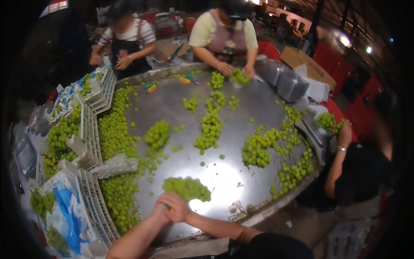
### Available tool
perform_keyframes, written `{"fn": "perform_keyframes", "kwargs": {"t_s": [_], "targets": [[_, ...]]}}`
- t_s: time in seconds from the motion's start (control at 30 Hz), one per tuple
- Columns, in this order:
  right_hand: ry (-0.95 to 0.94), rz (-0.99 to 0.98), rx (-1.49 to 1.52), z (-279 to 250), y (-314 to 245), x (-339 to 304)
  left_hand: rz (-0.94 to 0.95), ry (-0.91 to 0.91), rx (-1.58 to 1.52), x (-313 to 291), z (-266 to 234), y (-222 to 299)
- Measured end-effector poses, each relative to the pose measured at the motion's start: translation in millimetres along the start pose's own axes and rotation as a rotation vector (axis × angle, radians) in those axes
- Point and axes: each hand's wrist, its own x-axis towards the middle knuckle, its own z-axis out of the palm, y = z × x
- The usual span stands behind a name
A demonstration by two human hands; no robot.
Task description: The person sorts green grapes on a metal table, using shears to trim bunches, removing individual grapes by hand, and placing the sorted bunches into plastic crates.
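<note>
Near the front edge of the metal table, my two hands meet and overlap, both closed. A bunch of green grapes [186, 189] sits just beyond the knuckles, blurred; my left hand [159, 213] appears to grip its stem end, though the overlap hides the fingers. In my right hand [179, 208] is a pair of snips [166, 205], of which only a bit of green and orange handle shows. Left of my hands, loose grapes and bunches [116, 194] are heaped along the crates.
White plastic crates [92, 203] line the left side, holding grapes and blue-and-white wrapping. More bunches [209, 129] lie mid-table and at right. Two snips [185, 80] rest near the far edge. Clear plastic boxes [291, 84] stand at far right. Three co-workers stand around the table, two handling grapes.
</note>
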Motion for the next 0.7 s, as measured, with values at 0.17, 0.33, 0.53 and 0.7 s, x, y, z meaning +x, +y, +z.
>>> {"fn": "perform_keyframes", "kwargs": {"t_s": [0.17, 0.33, 0.53, 0.7], "targets": [[0.051, -0.014, 0.013, 0.0, -2.6, 7.7, 0.021, -0.160, -0.171, 5.7, -9.2, -4.1], [0.055, -0.015, 0.012, 1.7, -4.1, 7.6, 0.047, -0.228, -0.198, -4.9, -9.3, -4.7], [-0.050, 0.042, -0.025, -2.3, -12.5, 1.5, 0.016, -0.118, -0.072, -20.0, 2.6, 3.1], [-0.139, 0.008, -0.081, -6.7, 2.2, -7.9, -0.154, 0.290, 0.129, -54.5, 65.9, 25.9]]}}
